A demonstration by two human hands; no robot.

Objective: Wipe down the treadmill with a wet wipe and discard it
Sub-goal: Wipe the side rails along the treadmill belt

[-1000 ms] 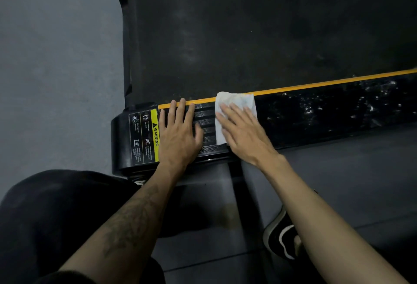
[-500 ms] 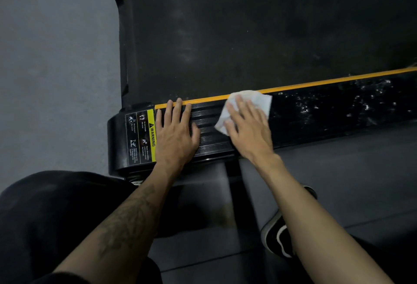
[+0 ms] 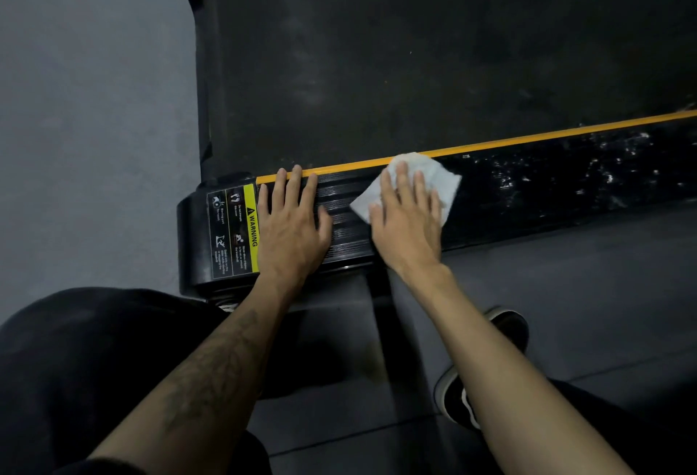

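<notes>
Your right hand [image 3: 409,218]: fingers flat, pressing wet wipe [image 3: 433,176] onto side rail [image 3: 565,188]. Rail long axis extends rightward, spotted there. Left hand [image 3: 292,222]: flat, bracing, holds nothing.

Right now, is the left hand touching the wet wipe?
Apart. The head view shows bare ribbed side rail between the left hand and the wet wipe, which lies under the right hand.

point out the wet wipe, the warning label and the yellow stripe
wet wipe [image 3: 439,175], head view, on the bare white part beyond the fingers
warning label [image 3: 252,227], head view, on its yellow strip
yellow stripe [image 3: 528,139], head view, midway along the stripe
</notes>
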